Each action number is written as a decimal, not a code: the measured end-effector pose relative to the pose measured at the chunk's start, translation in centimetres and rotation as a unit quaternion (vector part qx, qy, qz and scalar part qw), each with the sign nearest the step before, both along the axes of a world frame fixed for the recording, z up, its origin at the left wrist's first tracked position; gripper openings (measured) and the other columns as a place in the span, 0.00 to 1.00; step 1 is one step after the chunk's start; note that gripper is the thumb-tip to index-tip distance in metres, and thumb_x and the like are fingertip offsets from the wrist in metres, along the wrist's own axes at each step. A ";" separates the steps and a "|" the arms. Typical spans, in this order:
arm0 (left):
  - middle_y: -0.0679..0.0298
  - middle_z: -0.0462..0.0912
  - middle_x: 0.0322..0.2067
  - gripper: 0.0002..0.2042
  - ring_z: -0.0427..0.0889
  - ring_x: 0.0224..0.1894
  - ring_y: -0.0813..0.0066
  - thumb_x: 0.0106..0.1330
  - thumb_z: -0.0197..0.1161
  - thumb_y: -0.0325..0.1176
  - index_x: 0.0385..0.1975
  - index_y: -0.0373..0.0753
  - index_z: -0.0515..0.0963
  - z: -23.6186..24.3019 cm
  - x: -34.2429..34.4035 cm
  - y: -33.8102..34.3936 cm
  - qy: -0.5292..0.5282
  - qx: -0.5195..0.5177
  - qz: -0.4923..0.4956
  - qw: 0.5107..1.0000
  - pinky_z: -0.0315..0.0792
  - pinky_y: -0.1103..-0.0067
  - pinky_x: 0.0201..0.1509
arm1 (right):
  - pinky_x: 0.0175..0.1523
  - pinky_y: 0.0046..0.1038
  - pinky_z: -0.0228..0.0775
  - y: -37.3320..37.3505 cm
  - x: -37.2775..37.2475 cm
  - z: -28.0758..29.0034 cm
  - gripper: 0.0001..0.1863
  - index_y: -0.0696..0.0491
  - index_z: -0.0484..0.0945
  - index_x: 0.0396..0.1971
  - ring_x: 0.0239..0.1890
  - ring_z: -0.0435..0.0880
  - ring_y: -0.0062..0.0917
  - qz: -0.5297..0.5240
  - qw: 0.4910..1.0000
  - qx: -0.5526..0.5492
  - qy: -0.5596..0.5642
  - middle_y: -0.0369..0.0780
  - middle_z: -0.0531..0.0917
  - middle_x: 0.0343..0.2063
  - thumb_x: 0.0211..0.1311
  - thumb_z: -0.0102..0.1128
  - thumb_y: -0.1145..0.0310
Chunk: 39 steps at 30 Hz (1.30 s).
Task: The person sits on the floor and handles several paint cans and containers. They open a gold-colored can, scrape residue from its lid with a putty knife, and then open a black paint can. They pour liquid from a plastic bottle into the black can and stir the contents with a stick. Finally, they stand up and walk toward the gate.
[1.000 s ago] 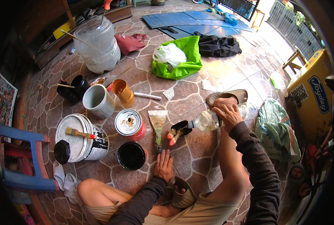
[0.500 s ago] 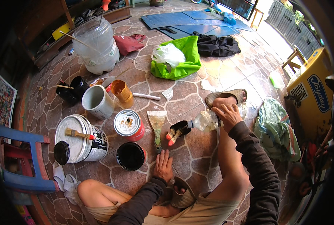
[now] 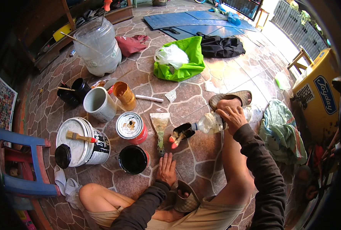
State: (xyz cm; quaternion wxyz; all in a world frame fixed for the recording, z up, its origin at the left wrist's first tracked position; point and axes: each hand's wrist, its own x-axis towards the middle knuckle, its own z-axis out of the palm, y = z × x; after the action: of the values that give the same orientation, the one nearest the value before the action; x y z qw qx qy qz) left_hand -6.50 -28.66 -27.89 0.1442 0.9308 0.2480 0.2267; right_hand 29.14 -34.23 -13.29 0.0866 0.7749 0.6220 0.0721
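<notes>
My right hand (image 3: 232, 118) is closed round a clear plastic bottle (image 3: 210, 123), which points left and is held over my right foot. The bottle's neck meets a small black cup (image 3: 183, 131); whether it goes inside, I cannot tell. Red-tipped brushes (image 3: 174, 141) stick out at the cup's lower left. My left hand (image 3: 166, 170) lies flat with fingers outstretched, its fingertips at the handle end of a paint-stained scraper (image 3: 160, 128). Left of the scraper stand an open can of black paint (image 3: 133, 160) and a red can with a stained white lid (image 3: 130, 125).
A white bucket (image 3: 72, 138) carries a paintbrush (image 3: 81, 137) and a black lid. Beyond stand a grey pail (image 3: 100, 103), an orange-stained container (image 3: 124, 96) and a large translucent tub (image 3: 97, 48). A green bag (image 3: 193, 63) lies ahead; a pale green cloth (image 3: 281, 130) is right.
</notes>
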 end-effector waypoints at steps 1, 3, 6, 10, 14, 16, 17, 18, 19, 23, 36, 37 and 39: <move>0.47 0.66 0.65 0.15 0.63 0.69 0.47 0.61 0.55 0.24 0.47 0.32 0.75 0.0 0.0 0.0 0.005 -0.006 0.002 1.000 0.57 0.57 0.71 | 0.66 0.49 0.54 0.0 0.0 0.0 0.41 0.37 0.65 0.63 0.61 0.70 0.35 0.002 1.000 0.003 -0.003 0.39 0.74 0.53 0.45 0.61 0.77; 0.47 0.66 0.65 0.15 0.63 0.69 0.47 0.60 0.55 0.24 0.48 0.32 0.75 0.0 0.0 0.0 -0.001 0.001 0.001 1.000 0.57 0.57 0.71 | 0.65 0.48 0.54 -0.1 0.0 0.0 0.40 0.37 0.65 0.63 0.61 0.70 0.34 -0.001 1.000 0.000 -0.010 0.39 0.74 0.52 0.46 0.60 0.78; 0.47 0.66 0.65 0.15 0.63 0.69 0.47 0.60 0.55 0.24 0.48 0.32 0.75 -0.1 -0.1 0.0 -0.002 0.000 0.001 1.000 0.56 0.56 0.71 | 0.64 0.47 0.55 -0.1 0.0 0.0 0.39 0.37 0.65 0.63 0.59 0.71 0.33 0.005 1.000 0.008 -0.012 0.38 0.75 0.51 0.47 0.59 0.78; 0.47 0.66 0.65 0.16 0.63 0.69 0.47 0.60 0.55 0.25 0.48 0.32 0.75 -0.1 0.0 0.0 0.002 0.000 0.003 1.000 0.56 0.56 0.71 | 0.63 0.45 0.55 -0.2 0.0 0.4 0.38 0.38 0.66 0.62 0.58 0.71 0.32 0.012 1.000 0.020 -0.009 0.38 0.75 0.50 0.47 0.57 0.78; 0.47 0.66 0.65 0.16 0.63 0.69 0.47 0.60 0.55 0.25 0.48 0.32 0.75 -0.1 -0.1 0.1 -0.003 0.005 0.002 1.000 0.56 0.57 0.72 | 0.63 0.46 0.55 -0.2 -0.1 0.8 0.38 0.38 0.66 0.62 0.58 0.72 0.32 0.007 1.000 0.014 -0.003 0.38 0.76 0.50 0.47 0.57 0.79; 0.47 0.66 0.65 0.16 0.63 0.69 0.47 0.60 0.55 0.25 0.48 0.32 0.75 -0.1 -0.1 0.1 0.000 -0.005 0.004 1.000 0.56 0.57 0.72 | 0.63 0.46 0.55 -0.2 -0.1 0.8 0.38 0.38 0.66 0.62 0.58 0.72 0.33 0.005 1.000 0.012 0.000 0.38 0.75 0.50 0.47 0.58 0.79; 0.47 0.66 0.65 0.16 0.63 0.69 0.47 0.59 0.56 0.25 0.48 0.32 0.75 -0.1 -0.1 0.1 -0.005 0.001 0.002 1.000 0.56 0.57 0.72 | 0.64 0.46 0.55 -0.2 -0.1 0.8 0.38 0.38 0.66 0.63 0.59 0.71 0.33 0.004 1.000 0.011 0.003 0.38 0.75 0.51 0.47 0.58 0.79; 0.47 0.66 0.65 0.16 0.63 0.69 0.47 0.58 0.56 0.25 0.47 0.32 0.75 -0.1 -0.1 0.1 -0.007 0.000 0.003 1.000 0.56 0.57 0.72 | 0.64 0.47 0.55 -0.1 -0.1 0.8 0.39 0.38 0.66 0.63 0.59 0.71 0.33 0.000 1.000 0.005 -0.001 0.38 0.75 0.51 0.47 0.58 0.79; 0.48 0.66 0.65 0.16 0.62 0.69 0.48 0.57 0.57 0.25 0.47 0.33 0.75 -0.1 -0.1 0.1 -0.002 -0.007 0.005 1.000 0.55 0.57 0.72 | 0.64 0.47 0.55 -0.1 -0.1 0.8 0.39 0.38 0.65 0.63 0.59 0.71 0.33 0.003 1.000 0.008 0.001 0.39 0.75 0.52 0.47 0.58 0.79; 0.48 0.67 0.65 0.15 0.62 0.69 0.48 0.58 0.57 0.25 0.47 0.32 0.75 -0.3 -0.1 0.1 -0.006 0.005 0.007 1.000 0.56 0.57 0.72 | 0.65 0.50 0.55 0.0 -0.1 0.7 0.41 0.38 0.64 0.64 0.61 0.70 0.35 -0.005 1.000 -0.007 0.001 0.40 0.73 0.55 0.45 0.61 0.77; 0.46 0.68 0.64 0.15 0.63 0.69 0.48 0.59 0.56 0.24 0.47 0.32 0.75 -0.2 0.0 0.0 -0.023 -0.003 0.012 1.000 0.56 0.56 0.71 | 0.66 0.51 0.56 -0.1 -0.2 0.8 0.46 0.36 0.63 0.66 0.62 0.68 0.39 -0.014 1.000 -0.011 -0.014 0.40 0.71 0.57 0.41 0.64 0.76; 0.46 0.68 0.64 0.15 0.62 0.69 0.47 0.59 0.56 0.24 0.47 0.32 0.75 -0.2 0.0 0.0 -0.022 -0.006 0.012 1.000 0.56 0.56 0.71 | 0.66 0.51 0.56 -0.1 -0.2 0.8 0.46 0.37 0.63 0.66 0.62 0.68 0.39 -0.021 0.999 -0.023 -0.014 0.40 0.72 0.56 0.40 0.64 0.76; 0.46 0.68 0.64 0.15 0.62 0.69 0.47 0.59 0.56 0.24 0.47 0.31 0.75 -0.1 0.0 0.1 -0.018 -0.006 0.008 1.000 0.56 0.56 0.71 | 0.63 0.49 0.57 -0.2 -0.2 1.0 0.39 0.36 0.65 0.63 0.58 0.72 0.36 -0.002 1.000 0.007 -0.026 0.39 0.73 0.54 0.48 0.61 0.75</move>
State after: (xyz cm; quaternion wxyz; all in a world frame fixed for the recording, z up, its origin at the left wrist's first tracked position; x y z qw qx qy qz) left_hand -6.53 -28.58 -27.95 0.1526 0.9235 0.2543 0.2435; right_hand 28.93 -34.48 -12.25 0.0971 0.7746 0.6176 0.0961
